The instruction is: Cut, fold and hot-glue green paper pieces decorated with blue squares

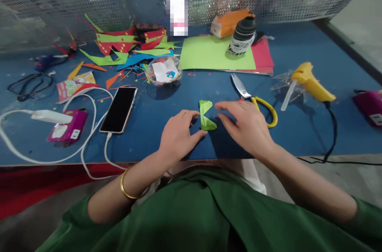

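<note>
A small folded piece of lime-green paper (pixel 205 119) lies on the blue table between my hands, with a notch on its right side. My left hand (pixel 179 132) rests beside it, thumb and fingers apart, the tips at the paper's left and lower edges. My right hand (pixel 244 123) hovers just right of the paper, slightly blurred, its fingers apart and nothing visible between them. Scissors with yellow handles (pixel 273 113) lie partly under or behind my right hand, the blades pointing away from me.
A charging phone (pixel 119 109) and purple power block (pixel 68 126) are left. Paper scraps (pixel 140 59) and a round container (pixel 164 71) stand behind. Green sheets (pixel 205 54) lie under a black bottle (pixel 243 35). A yellow glue gun (pixel 313 83) lies right.
</note>
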Demonstrator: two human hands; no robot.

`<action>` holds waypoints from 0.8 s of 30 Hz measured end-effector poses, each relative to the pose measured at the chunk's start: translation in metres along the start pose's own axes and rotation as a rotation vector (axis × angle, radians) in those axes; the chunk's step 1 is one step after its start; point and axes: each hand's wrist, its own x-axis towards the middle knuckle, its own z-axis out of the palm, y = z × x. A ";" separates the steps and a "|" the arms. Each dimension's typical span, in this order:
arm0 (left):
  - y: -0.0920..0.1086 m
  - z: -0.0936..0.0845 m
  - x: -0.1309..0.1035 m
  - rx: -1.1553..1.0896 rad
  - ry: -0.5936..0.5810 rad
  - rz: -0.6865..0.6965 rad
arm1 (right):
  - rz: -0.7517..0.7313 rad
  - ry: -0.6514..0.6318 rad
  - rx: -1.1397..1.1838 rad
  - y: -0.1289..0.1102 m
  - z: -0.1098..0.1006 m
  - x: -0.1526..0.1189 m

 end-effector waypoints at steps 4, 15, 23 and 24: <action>-0.008 -0.011 0.027 -0.246 -0.086 -0.146 | 0.107 -0.186 -0.046 0.006 0.019 0.046; -0.020 -0.024 0.093 -0.659 -0.074 -0.294 | 0.322 -0.080 0.160 0.006 0.033 0.090; -0.029 -0.023 0.108 -0.771 -0.062 -0.322 | 0.343 0.003 0.394 0.011 0.044 0.102; -0.030 -0.021 0.107 -0.777 -0.066 -0.325 | 0.345 0.009 0.411 0.011 0.045 0.101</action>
